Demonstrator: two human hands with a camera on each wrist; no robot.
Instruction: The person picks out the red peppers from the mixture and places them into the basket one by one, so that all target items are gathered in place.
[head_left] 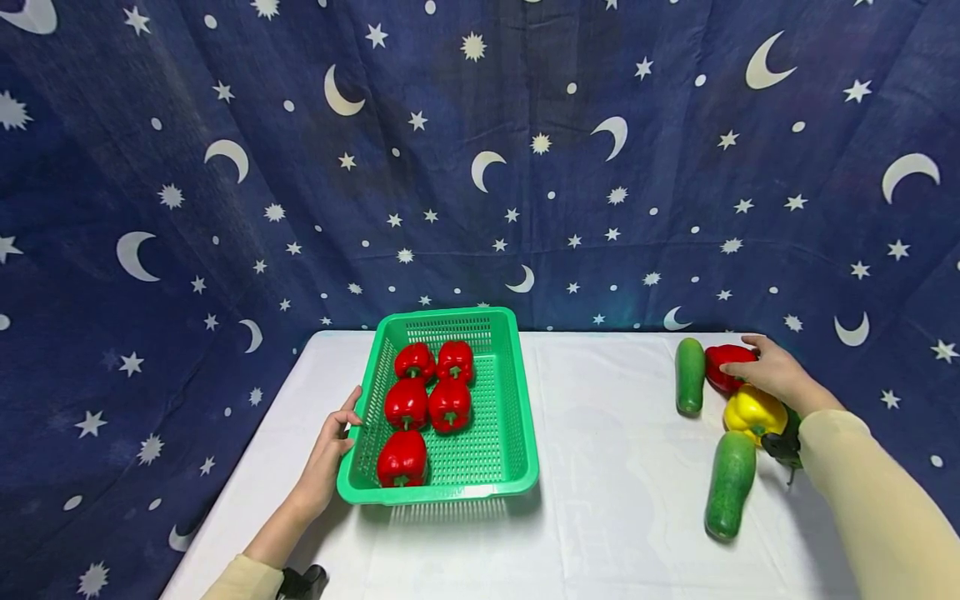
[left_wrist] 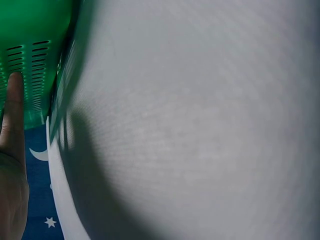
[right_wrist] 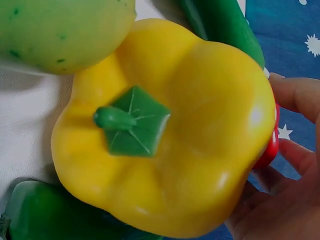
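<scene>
A green plastic basket [head_left: 528, 433] on the white table holds several red bell peppers [head_left: 406, 404]. My left hand [head_left: 324, 467] rests at its left side, and in the left wrist view an extended finger [left_wrist: 15, 100] touches the slotted wall. At the far right, my right hand [head_left: 780, 375] holds a red bell pepper [head_left: 722, 358], thumb in front and fingers behind. Nearer than that pepper sits a yellow bell pepper [head_left: 752, 410], which fills the right wrist view and hides most of the red one there.
Left of the held pepper lies a green cucumber-like vegetable [head_left: 690, 377]; a larger one [head_left: 731, 487] lies nearer the front. A dark green vegetable [right_wrist: 65, 215] is partly hidden beside the yellow pepper. A blue star-and-moon curtain [head_left: 555, 208] hangs behind the white table [head_left: 607, 467].
</scene>
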